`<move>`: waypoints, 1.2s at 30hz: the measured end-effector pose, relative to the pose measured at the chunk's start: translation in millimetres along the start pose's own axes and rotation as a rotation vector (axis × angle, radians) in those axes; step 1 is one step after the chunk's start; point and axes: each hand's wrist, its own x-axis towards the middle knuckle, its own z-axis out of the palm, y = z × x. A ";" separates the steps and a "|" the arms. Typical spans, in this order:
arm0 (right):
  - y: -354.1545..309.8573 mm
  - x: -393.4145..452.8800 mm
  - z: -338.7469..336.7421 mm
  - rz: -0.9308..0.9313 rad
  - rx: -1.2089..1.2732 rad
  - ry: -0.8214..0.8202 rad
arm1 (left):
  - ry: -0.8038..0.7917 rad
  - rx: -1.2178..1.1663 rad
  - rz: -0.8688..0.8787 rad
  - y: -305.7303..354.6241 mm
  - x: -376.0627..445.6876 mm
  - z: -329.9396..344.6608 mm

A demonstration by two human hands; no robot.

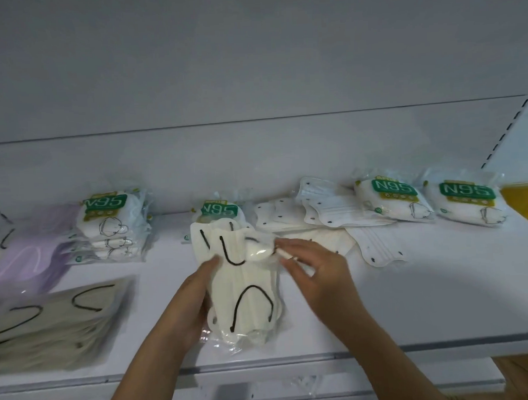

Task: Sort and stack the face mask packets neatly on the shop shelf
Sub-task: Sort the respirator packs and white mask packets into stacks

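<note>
While a bundle of cream masks with black ear loops, slack in crinkled clear plastic, stood near the front middle of the white shelf, the left hand gripped its left edge, thumb over the front. The right hand pinched the bundle's upper right corner, its other fingers loosely spread. Just behind lay a puffy N95 packet with a green label. To the right, flat white masks with dark dots overlapped, then two more glossy N95 packets. At the left sat a stack of N95 packets, soft lilac masks, and a bagged beige stack with black loops.
</note>
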 end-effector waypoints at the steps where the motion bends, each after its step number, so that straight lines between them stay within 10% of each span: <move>1: -0.9 -4.1 5.9 -0.104 -0.017 -0.081 | -0.032 -0.075 -0.029 2.5 -1.9 3.5; 9: 11.1 -16.7 10.9 -0.304 -0.082 -0.381 | -0.195 0.056 -0.014 -1.7 -8.3 7.4; 21: 62.3 25.0 -32.9 0.323 -0.813 -0.133 | -0.079 0.010 0.009 -6.0 -1.3 -0.7; 27: 20.2 51.3 -70.3 0.285 -0.307 0.253 | -0.093 0.016 0.063 -1.2 1.8 -6.0; 36: -18.3 84.0 -86.0 0.241 0.247 0.322 | -0.169 -0.120 0.020 7.1 1.9 8.0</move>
